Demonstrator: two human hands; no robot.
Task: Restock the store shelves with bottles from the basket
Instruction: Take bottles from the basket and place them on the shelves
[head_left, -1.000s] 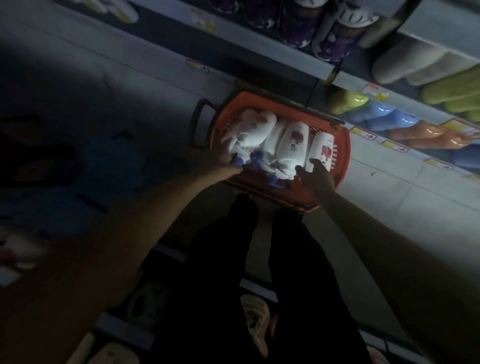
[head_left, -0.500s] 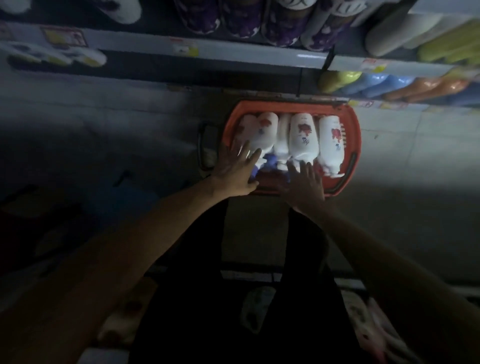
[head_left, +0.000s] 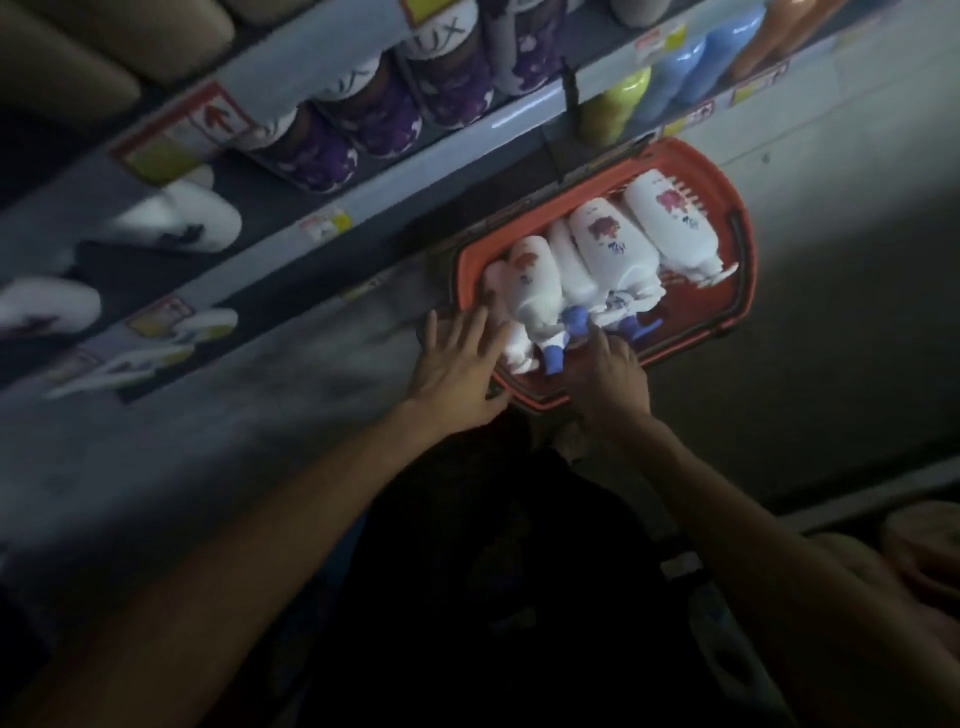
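Head view: an orange basket (head_left: 696, 161) is set on the floor (head_left: 831, 338), just in front of the bottom shelf (head_left: 457, 150). White flower-printed bottles (head_left: 605, 244) are laid side by side in it, blue caps (head_left: 574, 318) turned toward the person. The left hand (head_left: 457, 364) is held flat with fingers spread at the basket's left end, fingertips against the outermost bottle. The right hand (head_left: 608, 384) is placed over the near rim, fingers among the caps; whether anything is gripped cannot be told. Purple bottles (head_left: 363, 119) are stocked above.
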